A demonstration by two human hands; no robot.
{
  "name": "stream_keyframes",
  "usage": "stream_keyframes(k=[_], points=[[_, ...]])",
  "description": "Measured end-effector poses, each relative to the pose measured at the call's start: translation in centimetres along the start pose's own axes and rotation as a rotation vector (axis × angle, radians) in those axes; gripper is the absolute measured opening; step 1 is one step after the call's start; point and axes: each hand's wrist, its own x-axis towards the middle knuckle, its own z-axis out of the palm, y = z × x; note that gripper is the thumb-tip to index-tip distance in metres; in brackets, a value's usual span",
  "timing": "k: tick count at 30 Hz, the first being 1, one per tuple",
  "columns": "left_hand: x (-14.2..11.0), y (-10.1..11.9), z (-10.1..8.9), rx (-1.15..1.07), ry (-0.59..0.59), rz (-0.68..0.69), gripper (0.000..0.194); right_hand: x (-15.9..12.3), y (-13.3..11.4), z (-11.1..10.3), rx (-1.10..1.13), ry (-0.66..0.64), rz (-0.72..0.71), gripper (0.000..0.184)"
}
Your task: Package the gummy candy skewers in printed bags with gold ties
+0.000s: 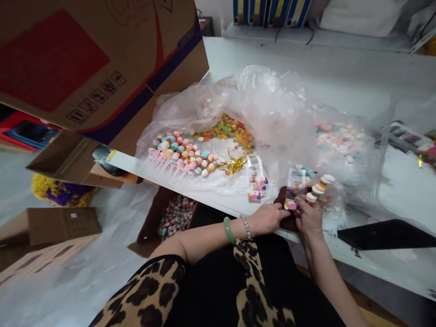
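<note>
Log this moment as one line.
left hand: near packet's lower edge | right hand: gripping candy skewer, touching printed packet | nearby: gold twist ties, skewer pile

One white table (340, 75): at its front edge, one left hand (268, 219) and one right hand (310, 219); above it, one stack of discs (319, 187); on it, one black panel (388, 235); beyond it, four blue binders (258, 11).

We lose the cardboard box (119, 59) past the top and left edges, the blue binders (270, 13) past the top. The right hand (310, 215) covers part of the label packet (295, 181), whose print we find too small to read.
</note>
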Motion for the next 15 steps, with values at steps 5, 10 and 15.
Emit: stream_keyframes(k=[5,10,15], points=[[-4.4,-0.6,-3.3,-0.634,0.294,-0.215,0.029,-1.9,-0.4,2.0,-0.088,-0.073,-0.049,0.029],[-7.3,-2.0,-7.3,-1.362,0.407,-0.488,0.047,-4.9,-0.4,8.6,-0.182,-0.461,0.132,0.028],[-8.4,-3.4,-8.5,-1.400,0.720,-0.550,0.032,-5.6,0.3,12.9,-0.252,-0.584,0.206,0.028]])
